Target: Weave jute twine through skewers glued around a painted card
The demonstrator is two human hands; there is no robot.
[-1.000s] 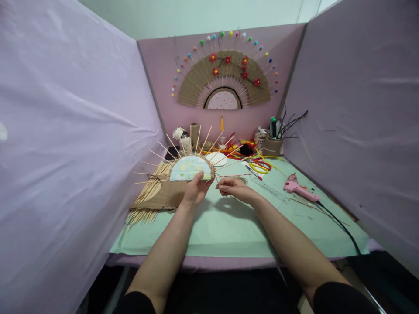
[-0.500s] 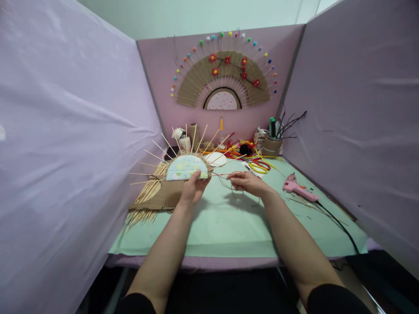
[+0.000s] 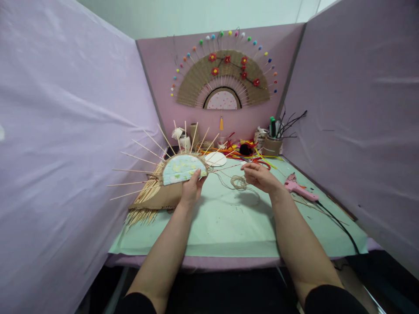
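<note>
My left hand [image 3: 192,187] grips the lower right edge of a half-round cardboard fan piece [image 3: 183,169] faced with light blue flowered cloth, thumb on the front. Thin wooden sticks [image 3: 145,155] radiate from its curved rim, where twine is wound. My right hand [image 3: 260,176] is to the right, thumb and fingertips pinched together close to the end of the lowest right stick. A loose coil of twine [image 3: 238,183] hangs by these fingers, and a strand runs from it to the fan piece. Exactly what the fingertips pinch is hard to see.
Brown cardboard [image 3: 168,197] lies over a bundle of sticks [image 3: 137,213] at left. A pink glue gun [image 3: 299,189] with a black cord rests at right. Behind are a white oval [image 3: 216,158], red-handled scissors [image 3: 262,163], pipe cleaners and jars. A finished fan [image 3: 225,65] hangs on the back wall.
My right hand has moved right and slightly up, and the twine coil has swung into view beside it. The fan piece has tilted counterclockwise and shifted slightly left in my left hand.
</note>
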